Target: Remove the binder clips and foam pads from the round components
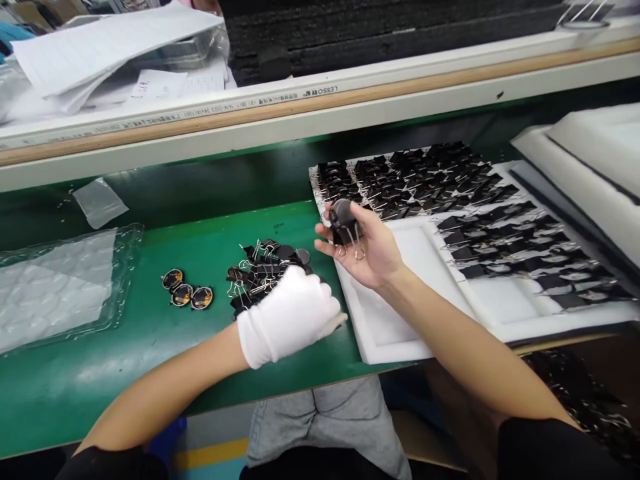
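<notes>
My right hand (377, 250), bare and palm up, holds a black binder clip (347, 233) with silver wire handles. A round dark disc (342, 212) sits at the clip's upper end. Lower and to the left is my left hand (295, 313), in a white glove, with its fingers curled closed. Whatever they may hold is hidden. Just behind the glove lies a loose pile of black binder clips (260, 267), some with round dark pieces among them. Several small round parts with metal rims and orange-and-black faces (181, 295) rest on the green mat, left of the pile.
A white foam tray (367, 340) stands at right, with rows of clips (505, 243) and a further block of clips (410, 177) behind. Clear plastic blister trays (60, 287) lie at left. A shelf edge (300, 143) with papers (115, 47) crosses the back. White foam (600, 147) is stacked far right.
</notes>
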The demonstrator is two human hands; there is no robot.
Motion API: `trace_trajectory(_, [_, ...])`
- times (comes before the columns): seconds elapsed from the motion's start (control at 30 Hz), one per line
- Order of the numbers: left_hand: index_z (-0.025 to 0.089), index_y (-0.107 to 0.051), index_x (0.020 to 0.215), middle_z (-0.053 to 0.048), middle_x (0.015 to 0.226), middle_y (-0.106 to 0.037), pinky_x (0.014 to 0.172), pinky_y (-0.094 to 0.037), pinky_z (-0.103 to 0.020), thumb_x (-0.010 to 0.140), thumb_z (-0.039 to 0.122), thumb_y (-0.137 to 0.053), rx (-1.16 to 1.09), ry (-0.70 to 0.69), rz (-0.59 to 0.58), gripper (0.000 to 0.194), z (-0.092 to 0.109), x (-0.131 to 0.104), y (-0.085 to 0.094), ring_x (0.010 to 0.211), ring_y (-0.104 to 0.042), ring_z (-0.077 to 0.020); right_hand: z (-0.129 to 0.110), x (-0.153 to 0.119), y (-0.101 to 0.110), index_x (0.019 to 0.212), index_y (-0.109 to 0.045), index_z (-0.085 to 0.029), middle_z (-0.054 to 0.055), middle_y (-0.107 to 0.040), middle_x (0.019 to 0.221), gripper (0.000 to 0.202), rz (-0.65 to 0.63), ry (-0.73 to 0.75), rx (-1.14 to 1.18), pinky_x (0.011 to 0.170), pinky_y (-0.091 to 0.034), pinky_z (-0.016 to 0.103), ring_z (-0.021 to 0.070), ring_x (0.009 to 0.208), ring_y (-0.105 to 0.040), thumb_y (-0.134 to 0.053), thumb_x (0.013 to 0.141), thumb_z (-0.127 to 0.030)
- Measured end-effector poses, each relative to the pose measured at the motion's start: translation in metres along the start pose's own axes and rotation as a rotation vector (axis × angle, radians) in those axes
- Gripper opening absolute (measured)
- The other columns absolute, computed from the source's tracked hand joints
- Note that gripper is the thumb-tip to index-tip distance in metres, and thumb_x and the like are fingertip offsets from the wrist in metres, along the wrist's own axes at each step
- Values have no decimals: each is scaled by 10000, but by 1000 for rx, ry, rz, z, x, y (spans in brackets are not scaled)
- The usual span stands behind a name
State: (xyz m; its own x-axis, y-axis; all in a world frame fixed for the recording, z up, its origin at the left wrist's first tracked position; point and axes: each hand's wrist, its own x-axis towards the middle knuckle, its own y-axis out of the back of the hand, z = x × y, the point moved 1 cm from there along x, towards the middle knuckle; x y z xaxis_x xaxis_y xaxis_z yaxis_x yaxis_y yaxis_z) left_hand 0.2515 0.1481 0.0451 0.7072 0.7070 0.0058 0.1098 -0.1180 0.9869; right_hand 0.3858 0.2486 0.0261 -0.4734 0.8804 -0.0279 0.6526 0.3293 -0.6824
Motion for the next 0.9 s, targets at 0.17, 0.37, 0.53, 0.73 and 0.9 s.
trace_trajectory(0.17, [199,-608,609,-61,595,-552,634,-278,-371,1022,352,-473,151,462,299,460,-61,-18,38,607,-555,-218,8,-7,-2,882,-725,-196,19,-673,763,251,-202,26,-157,415,-417,227,121,543,-593,-786,800,-425])
trace_trajectory(0.37, [210,-582,638,-13,572,-495,647,-309,-339,1052,374,-437,-35,660,611,468,-66,-23,30,579,-503,-164,22,-14,-9,909,-782,-196,70,-723,871,249,-360,37,-408,453,-515,268,141,556,-648,-795,853,-439])
trace_trajectory(0.53, [196,-560,612,-15,570,-545,602,-287,-310,1062,440,-338,-290,591,434,558,-71,-27,34,543,-507,-132,21,-12,-11,846,-754,-179,42,-701,700,247,-343,83,-363,422,-495,238,133,520,-614,-799,860,-422])
trace_trajectory(0.73, [206,-505,522,-4,475,-466,542,-203,-315,875,691,-508,-330,624,102,600,-79,-31,42,478,-429,-137,17,-10,-1,863,-734,-145,53,-706,699,300,-453,57,-360,408,-502,230,134,509,-624,-793,867,-439])
trace_trajectory(0.9, [208,-539,538,-15,481,-502,547,-214,-306,838,757,-505,-320,627,73,627,-72,-28,43,492,-484,-149,17,-10,3,880,-751,-140,48,-677,724,272,-474,51,-394,413,-516,216,149,560,-667,-800,867,-407])
